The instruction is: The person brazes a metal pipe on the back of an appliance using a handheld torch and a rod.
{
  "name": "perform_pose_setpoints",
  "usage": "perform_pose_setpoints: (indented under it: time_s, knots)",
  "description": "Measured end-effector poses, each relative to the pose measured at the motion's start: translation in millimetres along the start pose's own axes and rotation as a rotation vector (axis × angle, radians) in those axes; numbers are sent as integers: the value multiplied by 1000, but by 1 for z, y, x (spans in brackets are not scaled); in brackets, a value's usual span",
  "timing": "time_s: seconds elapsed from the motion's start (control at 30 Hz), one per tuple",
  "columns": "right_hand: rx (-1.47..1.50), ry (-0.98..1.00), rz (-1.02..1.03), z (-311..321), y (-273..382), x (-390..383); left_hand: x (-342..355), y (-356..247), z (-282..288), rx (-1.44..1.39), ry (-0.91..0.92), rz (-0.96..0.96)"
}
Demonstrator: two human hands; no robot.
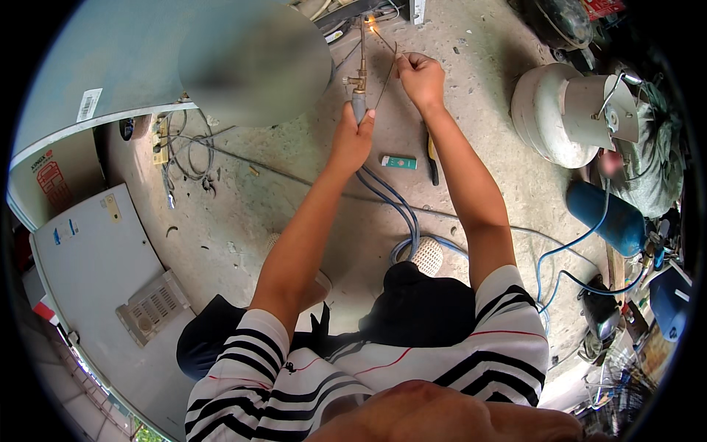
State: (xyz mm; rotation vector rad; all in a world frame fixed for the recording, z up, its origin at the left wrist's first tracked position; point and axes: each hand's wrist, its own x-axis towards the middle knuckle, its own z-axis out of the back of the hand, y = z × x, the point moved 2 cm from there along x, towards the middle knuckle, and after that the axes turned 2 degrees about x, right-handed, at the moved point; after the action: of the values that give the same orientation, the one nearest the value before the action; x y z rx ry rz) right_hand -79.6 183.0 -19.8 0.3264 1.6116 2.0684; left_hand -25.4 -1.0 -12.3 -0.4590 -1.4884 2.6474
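Note:
My left hand [351, 140] is wrapped round the grey handle of a gas torch [359, 102], its thin metal tube pointing away from me. A small orange flame [371, 28] glows close to the torch's tip, at a dark metal part at the top of the view. My right hand [422, 79] pinches a thin bent rod [386, 82]. One end of the rod reaches the glow; its other end slants down near my left thumb. The exact spot where rod and metal meet is too small to make out. Two blue hoses [388, 195] run from below my left hand toward my feet.
Between my forearms lie a small teal-and-white box [398, 161] and a yellow-and-black handled tool [431, 158]. A grey gas cylinder [549, 110] and a blue cylinder [605, 218] are at right. Large appliance panels [110, 247] fill the left. A dark cable [294, 178] crosses the concrete floor.

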Motion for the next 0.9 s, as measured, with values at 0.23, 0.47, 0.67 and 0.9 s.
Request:
perform_pose_setpoints:
  time_s: [0.23,0.47,0.67,0.9]
  knots:
    - [-101,26,-9,4,5,7,1,0,0,-45,21,-14]
    - [-105,21,13,-4,0,12,0,-4,2,-20,12,-18]
    - [-31,5,20,-6,4,10,-1,-4,2,-6,5,-7]
    - [-41,60,-23,-5,2,10,-1,-4,2,-4,9,-6]
